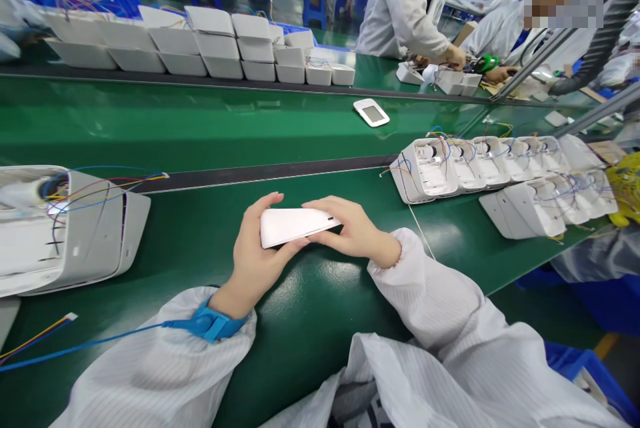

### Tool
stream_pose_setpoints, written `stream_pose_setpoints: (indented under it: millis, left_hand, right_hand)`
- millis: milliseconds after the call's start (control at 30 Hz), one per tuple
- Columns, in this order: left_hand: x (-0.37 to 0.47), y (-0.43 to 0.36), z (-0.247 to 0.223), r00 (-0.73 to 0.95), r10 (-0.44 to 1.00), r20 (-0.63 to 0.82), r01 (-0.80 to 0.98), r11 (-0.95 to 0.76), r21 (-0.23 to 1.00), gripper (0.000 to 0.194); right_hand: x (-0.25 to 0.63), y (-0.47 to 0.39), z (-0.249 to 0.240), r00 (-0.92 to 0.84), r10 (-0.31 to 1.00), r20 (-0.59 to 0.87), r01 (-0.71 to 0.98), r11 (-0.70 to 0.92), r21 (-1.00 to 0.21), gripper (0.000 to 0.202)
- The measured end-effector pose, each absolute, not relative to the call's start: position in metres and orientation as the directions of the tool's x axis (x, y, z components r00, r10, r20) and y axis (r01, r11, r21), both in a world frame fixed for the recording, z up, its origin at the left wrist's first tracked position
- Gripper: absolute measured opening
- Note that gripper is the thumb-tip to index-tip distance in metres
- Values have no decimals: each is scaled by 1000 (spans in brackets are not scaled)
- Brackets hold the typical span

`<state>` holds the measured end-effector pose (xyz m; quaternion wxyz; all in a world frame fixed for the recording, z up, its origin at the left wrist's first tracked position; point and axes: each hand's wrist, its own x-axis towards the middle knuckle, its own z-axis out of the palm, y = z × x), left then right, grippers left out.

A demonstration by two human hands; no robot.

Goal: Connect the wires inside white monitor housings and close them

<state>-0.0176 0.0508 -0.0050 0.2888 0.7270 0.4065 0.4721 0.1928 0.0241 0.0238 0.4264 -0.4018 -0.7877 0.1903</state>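
Fingers of left hand [255, 258] and right hand [353, 231] pinching white casing [293, 225] above green table [300, 308].

Through the head camera I see both of my arms in loose white sleeves [165, 368] of a finely striped, slightly shiny fabric that gathers at the cuffs and bunches into soft folds below, with more of the same white garment [400, 381] rumpled across my lap. My left hand [255, 258] and right hand [357, 231] are bare, without gloves or rings. Around my left wrist sits a bright blue wrist strap [213, 325], and from it a thin blue cord [80, 348] trails off toward the left edge of the view.
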Motion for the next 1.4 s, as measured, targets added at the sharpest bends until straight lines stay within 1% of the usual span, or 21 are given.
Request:
stream_pose_setpoints:
  millis: [67, 133, 300, 400, 500, 667, 767, 867, 933, 1000, 1067, 1100, 1167, 1267, 1333, 1400]
  left_hand:
    - [-18, 47, 1, 225, 867, 445, 378, -499, 780, 67]
    - [-17, 45, 5, 217, 876, 430, 389, -481, 785, 64]
    - [-16, 43, 11, 191, 903, 385, 426, -429, 796, 55]
    - [-15, 41, 12, 180, 901, 394, 451, -432, 781, 52]
    - [-16, 41, 11, 182, 895, 406, 449, -443, 776, 50]
    - [-16, 45, 8, 187, 890, 417, 415, -456, 787, 49]
    - [-15, 46, 4, 180, 886, 427, 406, -462, 789, 53]
    - [-14, 47, -1, 212, 894, 395, 392, -448, 804, 70]
    - [-12, 47, -6, 230, 897, 378, 392, -441, 807, 81]
    - [-9, 48, -10, 244, 894, 377, 399, -447, 801, 84]
    - [-7, 48, -13, 256, 887, 385, 387, -459, 800, 80]
    - [-6, 48, -13, 260, 883, 390, 373, -464, 803, 74]
    - [-4, 46, -11, 278, 868, 411, 327, -488, 809, 58]
    - [-1, 45, -8, 350, 824, 445, 253, -541, 802, 36]
    - [0, 45, -6, 380, 811, 444, 220, -546, 808, 30]
    - [-1, 46, -5, 378, 818, 433, 200, -529, 825, 26]
  right_hand:
    - [193, 24, 23, -352, 805, 477, 500, 593, -631, 47]
    - [192, 24, 22, -355, 817, 454, 525, 576, -627, 48]
    - [189, 22, 19, -321, 811, 489, 521, 582, -624, 43]
    - [187, 20, 17, -273, 811, 518, 542, 574, -613, 38]
    - [185, 19, 18, -252, 806, 536, 533, 578, -618, 35]
    - [184, 20, 24, -262, 845, 466, 539, 529, -656, 38]
    - [187, 22, 25, -307, 845, 437, 543, 533, -649, 40]
    - [194, 26, 23, -308, 833, 459, 540, 550, -637, 43]
    - [201, 30, 20, -254, 840, 479, 564, 531, -633, 44]
    - [210, 36, 16, -153, 888, 434, 635, 425, -646, 44]
    - [219, 42, 11, 12, 948, 318, 687, 223, -691, 46]
    - [223, 45, 7, 100, 960, 262, 687, 124, -716, 47]
    - [227, 53, 1, 223, 954, 199, 653, 5, -758, 52]
    - [224, 69, -9, 262, 945, 196, 606, -3, -796, 62]
    - [217, 86, -13, 249, 952, 180, 569, 6, -822, 69]
    - [208, 110, -14, 211, 958, 193, 578, 37, -815, 68]
